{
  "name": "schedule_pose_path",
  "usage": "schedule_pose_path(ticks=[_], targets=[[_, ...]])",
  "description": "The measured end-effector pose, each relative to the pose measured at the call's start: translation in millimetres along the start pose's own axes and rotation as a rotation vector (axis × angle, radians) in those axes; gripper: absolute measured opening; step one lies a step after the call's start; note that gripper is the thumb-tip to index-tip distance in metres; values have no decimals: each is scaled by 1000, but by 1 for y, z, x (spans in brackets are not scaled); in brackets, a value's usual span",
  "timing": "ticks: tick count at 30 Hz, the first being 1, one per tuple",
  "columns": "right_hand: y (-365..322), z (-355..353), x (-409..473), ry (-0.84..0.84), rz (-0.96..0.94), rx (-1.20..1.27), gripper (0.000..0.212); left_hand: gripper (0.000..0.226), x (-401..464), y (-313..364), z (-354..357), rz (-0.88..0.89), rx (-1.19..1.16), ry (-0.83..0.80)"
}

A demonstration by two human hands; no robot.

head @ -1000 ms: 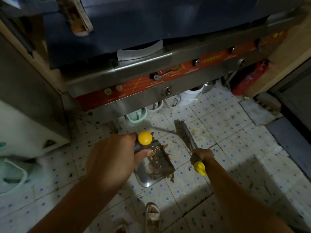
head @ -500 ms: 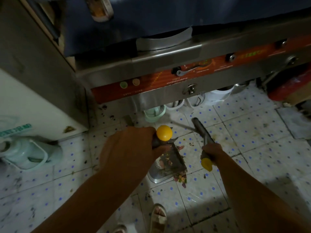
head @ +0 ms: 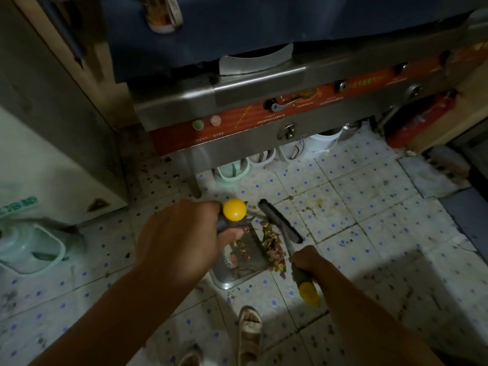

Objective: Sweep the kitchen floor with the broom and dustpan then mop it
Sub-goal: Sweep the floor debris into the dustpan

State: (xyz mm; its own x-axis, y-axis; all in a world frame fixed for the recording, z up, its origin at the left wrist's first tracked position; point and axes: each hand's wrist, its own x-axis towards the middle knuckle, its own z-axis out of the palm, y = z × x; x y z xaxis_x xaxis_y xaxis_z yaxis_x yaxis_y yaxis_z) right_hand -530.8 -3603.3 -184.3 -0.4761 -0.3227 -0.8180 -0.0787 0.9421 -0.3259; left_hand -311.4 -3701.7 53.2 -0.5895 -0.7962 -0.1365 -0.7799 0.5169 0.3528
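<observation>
Fingers of the left hand (head: 179, 241) are wrapping the yellow-knobbed handle (head: 234, 213) of the metal dustpan (head: 241, 260), keeping its lip flat on the tiled floor (head: 369, 207) to catch debris. Gripping the broom's handle (head: 303, 281), the right hand (head: 307, 260) is angling the dark bristle head (head: 280, 224) against a pile of scraps (head: 272, 241) just beside the pan's edge. Sweeping is likely midway; mopping is not yet begun.
</observation>
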Motion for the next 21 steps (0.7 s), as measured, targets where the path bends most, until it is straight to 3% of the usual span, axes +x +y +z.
schedule_pose_path(ticks=[3,10,14,17,21], targets=[[10,19,-25,-29,24,-49,33,35,-24,-15,-6,8,57,26],[21,31,-60,-32,2,-91,31,35,-63,-41,-16,0,201,-3],[24,35,-62,67,-9,35,12,37,-65,-40,-22,25,198,-27],[20,32,-58,156,-2,141,26,35,-55,-34,-24,35,176,-36],[0,11,-35,234,9,89,38,41,-33,-23,-21,15,188,8]])
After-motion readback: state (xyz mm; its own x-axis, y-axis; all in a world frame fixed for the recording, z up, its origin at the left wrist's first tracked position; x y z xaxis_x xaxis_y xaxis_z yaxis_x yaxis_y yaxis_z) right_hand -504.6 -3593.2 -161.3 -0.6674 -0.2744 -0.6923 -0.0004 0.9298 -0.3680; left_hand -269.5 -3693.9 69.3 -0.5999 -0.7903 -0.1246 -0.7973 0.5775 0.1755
